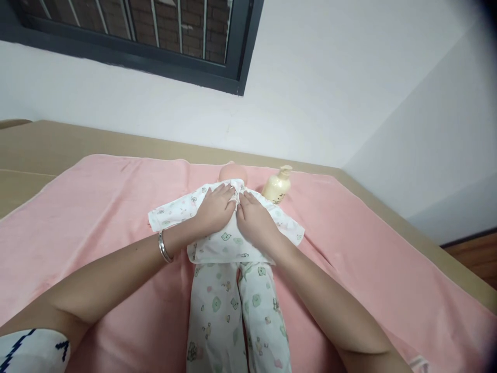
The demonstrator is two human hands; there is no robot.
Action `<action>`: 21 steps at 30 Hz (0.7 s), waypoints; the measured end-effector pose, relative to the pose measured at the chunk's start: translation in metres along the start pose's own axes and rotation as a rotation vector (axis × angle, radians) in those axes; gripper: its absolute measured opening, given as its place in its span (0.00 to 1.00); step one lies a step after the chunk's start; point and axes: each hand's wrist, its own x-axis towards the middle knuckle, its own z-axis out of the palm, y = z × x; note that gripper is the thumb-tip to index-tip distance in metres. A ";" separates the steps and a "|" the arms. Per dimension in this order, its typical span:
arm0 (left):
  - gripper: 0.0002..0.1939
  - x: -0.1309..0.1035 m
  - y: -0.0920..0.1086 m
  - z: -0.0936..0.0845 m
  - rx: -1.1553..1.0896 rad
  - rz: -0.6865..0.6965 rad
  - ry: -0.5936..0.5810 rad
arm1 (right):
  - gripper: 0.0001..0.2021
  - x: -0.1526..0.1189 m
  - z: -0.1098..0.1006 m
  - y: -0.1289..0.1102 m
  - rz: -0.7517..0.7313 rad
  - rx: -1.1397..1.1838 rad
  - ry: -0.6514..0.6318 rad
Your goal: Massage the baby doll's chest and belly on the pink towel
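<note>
A baby doll in white pyjamas lies stretched out, its round bald head [233, 172] away from me. The pyjama top [229, 247] has small green and pink prints and sleeves spread to both sides. Matching pyjama trousers [217, 305] run toward me. My left hand [215, 209], with a silver bangle at the wrist, rests flat on the upper left of the top. On the upper right, my right hand [256, 220] lies flat too, fingertips close to the left hand's near the collar. Neither hand grips anything visible. My hands cover part of the top's middle.
A pink cloth [116, 207] is spread under the doll over a tan surface [70, 137]. Just right of the doll's head is a cream pump bottle [277, 185]. A white wall [303, 103] with a dark-framed barred window [155, 41] stands behind.
</note>
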 end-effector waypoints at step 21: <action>0.26 0.005 -0.001 0.000 -0.090 -0.100 -0.015 | 0.22 -0.003 -0.011 -0.007 0.008 0.083 -0.045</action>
